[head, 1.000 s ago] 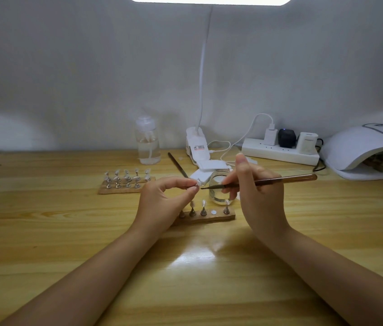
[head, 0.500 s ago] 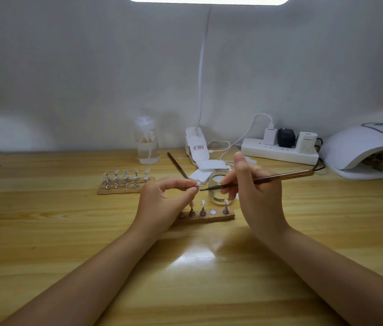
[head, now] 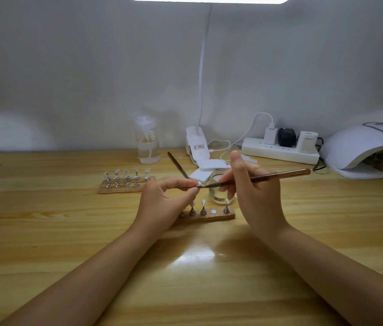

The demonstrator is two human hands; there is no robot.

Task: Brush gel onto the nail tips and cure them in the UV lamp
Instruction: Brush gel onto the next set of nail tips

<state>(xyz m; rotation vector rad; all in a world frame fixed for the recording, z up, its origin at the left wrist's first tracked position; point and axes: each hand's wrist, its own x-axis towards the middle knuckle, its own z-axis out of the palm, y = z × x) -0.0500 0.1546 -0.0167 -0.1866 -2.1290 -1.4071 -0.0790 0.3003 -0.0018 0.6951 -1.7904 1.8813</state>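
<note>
My left hand pinches a small clear nail tip on its stand between thumb and forefinger, lifted above the near wooden holder. My right hand grips a copper-handled brush, and its bristle end touches the held nail tip. The near holder carries several more tips on metal stands, partly hidden behind my left hand. Just behind it stands a small glass jar. The white UV lamp sits at the far right with holders inside its opening.
A second wooden holder with several tips lies to the left. Behind are a clear pump bottle, a spare brush, white pads, a clip lamp base and a power strip with cables.
The brush handle has tilted up slightly at its far end, with the bristles staying on the nail tip. Both hands keep nearly the same place.
</note>
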